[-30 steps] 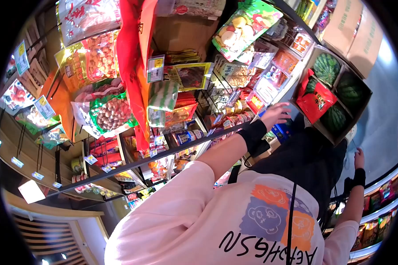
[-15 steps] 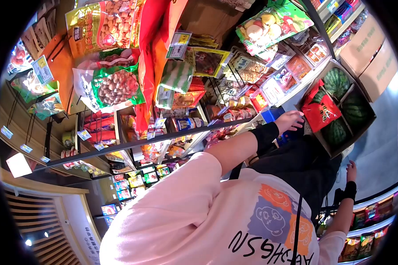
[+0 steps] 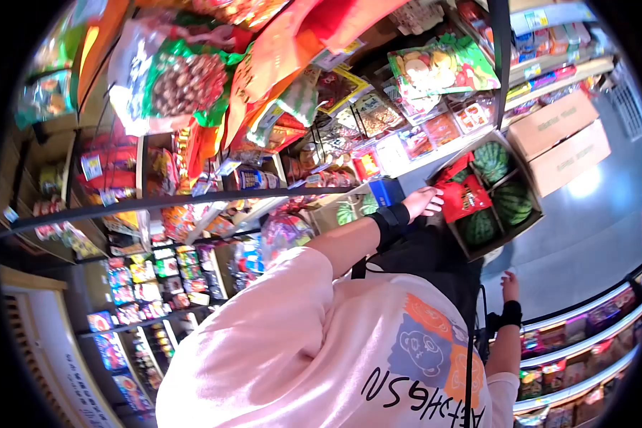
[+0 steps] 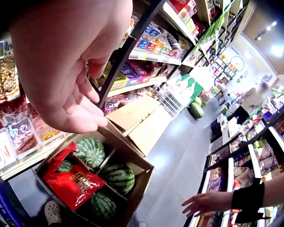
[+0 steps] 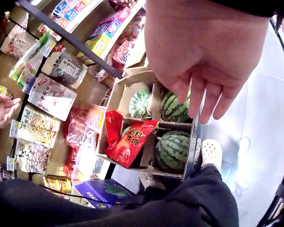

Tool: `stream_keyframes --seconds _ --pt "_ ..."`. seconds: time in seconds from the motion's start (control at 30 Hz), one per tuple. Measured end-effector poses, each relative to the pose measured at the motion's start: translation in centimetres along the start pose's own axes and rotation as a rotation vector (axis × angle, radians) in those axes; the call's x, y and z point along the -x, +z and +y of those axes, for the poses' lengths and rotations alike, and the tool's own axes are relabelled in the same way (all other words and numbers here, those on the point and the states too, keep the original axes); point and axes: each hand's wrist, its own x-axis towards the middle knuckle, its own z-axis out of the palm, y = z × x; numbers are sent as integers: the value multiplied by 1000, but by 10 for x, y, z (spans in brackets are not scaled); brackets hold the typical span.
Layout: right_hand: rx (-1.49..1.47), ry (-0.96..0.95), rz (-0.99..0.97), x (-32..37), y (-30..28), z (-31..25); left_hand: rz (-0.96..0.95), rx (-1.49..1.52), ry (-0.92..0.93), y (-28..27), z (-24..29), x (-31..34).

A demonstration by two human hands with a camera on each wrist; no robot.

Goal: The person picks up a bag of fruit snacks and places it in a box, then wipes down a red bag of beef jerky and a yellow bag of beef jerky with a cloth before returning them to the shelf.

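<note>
My left hand (image 3: 423, 203) is held beside the carton's edge in the head view, close to a red packet (image 3: 465, 199). In the left wrist view this hand (image 4: 71, 71) has loosely bent fingers and nothing in them. The packet (image 4: 74, 183) lies on top of several watermelons (image 4: 117, 178) in an open, divided cardboard box (image 4: 141, 166). My right hand (image 3: 510, 287), relaxed and empty, hangs over the floor below the box. Its fingers point down past the box's corner in the right wrist view, where the hand (image 5: 206, 61) partly covers one watermelon (image 5: 173, 150).
Shelves of bagged snacks (image 3: 189, 78) run along the left, with a dark rail (image 3: 157, 202) in front. Flattened-looking brown cartons (image 3: 560, 143) stand beyond the watermelons. A blue box (image 3: 386, 191) is by my left wrist. Curved shelves (image 3: 578, 357) stand at lower right. A person (image 4: 250, 105) is far back.
The head view has turned, so the box and shelves sit further left. My left hand appears closer to the red packet. Both hands remain empty.
</note>
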Motion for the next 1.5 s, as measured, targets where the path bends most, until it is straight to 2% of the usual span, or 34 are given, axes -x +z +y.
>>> stream_keyframes --seconds 0.1,0.17,0.2,0.3,0.37,0.43,0.5,0.53,0.63,0.7,0.77,0.83,0.9,0.93,0.97,1.03,1.07,1.1,1.13,1.17,1.2,1.27,1.3,1.37,1.43,1.47,1.5 --pt "39 -34 15 14 -35 -9 -69 133 93 7 0 8" --pt "-124 -100 32 16 -57 -4 -100 122 142 17 23 29" --pt "-92 -83 24 13 -71 -4 -79 82 159 21 33 36" --pt "5 -51 23 28 -100 -47 -93 40 285 20 46 47" --pt "27 48 54 41 -103 -90 -120 64 295 13 64 67" --pt "1 39 -43 40 -115 -106 -124 162 390 4 62 75" --pt "214 -68 -93 45 -115 -134 -72 217 504 -3 71 103" --pt "204 -61 -117 51 -110 -155 -60 222 508 -10 75 116" --pt "227 -31 -192 74 -94 -235 -103 233 615 -35 85 167" --pt "-16 41 -248 69 -92 -291 -186 332 714 -57 90 201" --pt "-16 -47 -227 82 -91 -386 -154 240 835 -80 115 263" --pt "-33 -306 -223 80 -102 -481 -137 237 866 -124 131 309" --pt "224 -720 -188 93 -124 -597 49 111 1006 -156 153 381" --pt "138 -835 -107 102 -129 -653 133 49 1061 -166 165 417" --pt "184 -989 -193 195 -107 -728 119 40 1106 -180 174 444" --pt "99 -1151 -242 279 -84 -822 285 -107 1217 -194 196 505" --pt "116 -1222 -284 317 -74 -859 336 -273 1339 -202 212 531" --pt "132 -1289 -327 352 -63 -889 379 -328 1401 -207 227 557" --pt "131 -1361 -376 389 -49 -914 403 -373 1368 -215 244 581" --pt "130 -1430 -427 423 -33 -935 507 -398 1411 -209 258 609" --pt "149 -1458 -463 453 -18 -951 436 -387 1466 -212 275 628" --pt "171 -1500 -541 492 13 -982 505 -454 1483 -221 309 656" --pt "174 -1511 -583 504 27 -997 542 -477 1494 -223 327 666" --pt "222 -1536 -547 514 53 -1025 506 -427 1508 -227 369 670" --pt "244 -1516 -515 509 75 -1056 535 -382 1451 -243 423 649" --pt "233 -1513 -471 507 87 -1069 595 -371 1424 -242 444 642" --pt "222 -1508 -426 505 98 -1081 578 -347 1392 -235 461 639"
